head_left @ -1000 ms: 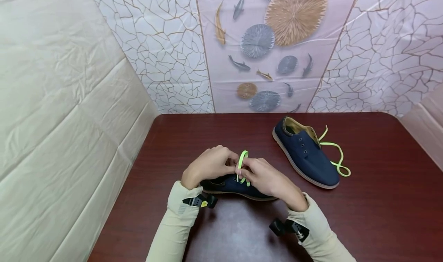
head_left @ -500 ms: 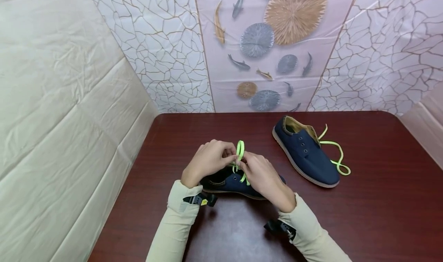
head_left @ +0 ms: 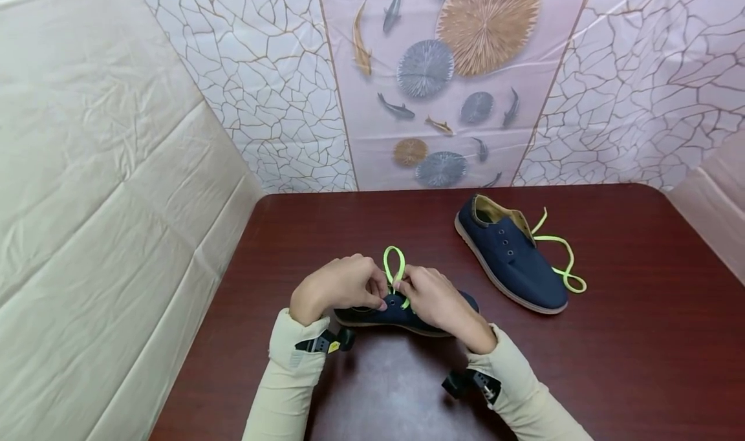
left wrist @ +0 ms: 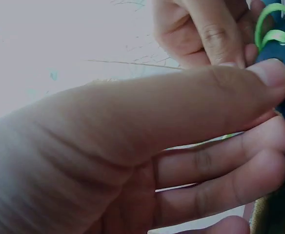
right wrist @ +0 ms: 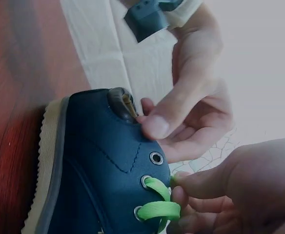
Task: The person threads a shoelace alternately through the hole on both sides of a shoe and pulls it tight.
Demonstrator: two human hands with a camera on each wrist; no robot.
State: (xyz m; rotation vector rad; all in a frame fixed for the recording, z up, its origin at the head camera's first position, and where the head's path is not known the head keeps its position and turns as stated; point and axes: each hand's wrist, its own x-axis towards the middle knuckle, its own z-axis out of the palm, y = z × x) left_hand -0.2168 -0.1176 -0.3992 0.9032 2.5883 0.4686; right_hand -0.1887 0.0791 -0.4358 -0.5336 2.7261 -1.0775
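A navy lace-up shoe (head_left: 416, 321) sits on the table under both hands, its toe to the right in the head view. A bright green shoelace (head_left: 394, 249) runs through its front eyelets and rises in an upright loop. My right hand (head_left: 433, 302) pinches the lace close to the eyelets. My left hand (head_left: 340, 287) holds the shoe's upper edge at the opening, with the thumb (right wrist: 157, 126) outside and fingers reaching behind the edge. In the right wrist view, the top eyelet (right wrist: 156, 158) has no lace through it. The lace's end is hidden.
A second navy shoe (head_left: 512, 260) stands at the right rear of the dark red table (head_left: 634, 350). Its eyelets facing me have no lace; a green lace (head_left: 563, 240) trails from its far side. Fabric walls (head_left: 145, 189) enclose the table.
The left hand has come away from the lace and down to the shoe's opening. The lace loop now stands wider. The right hand has shifted left, still pinching the lace.
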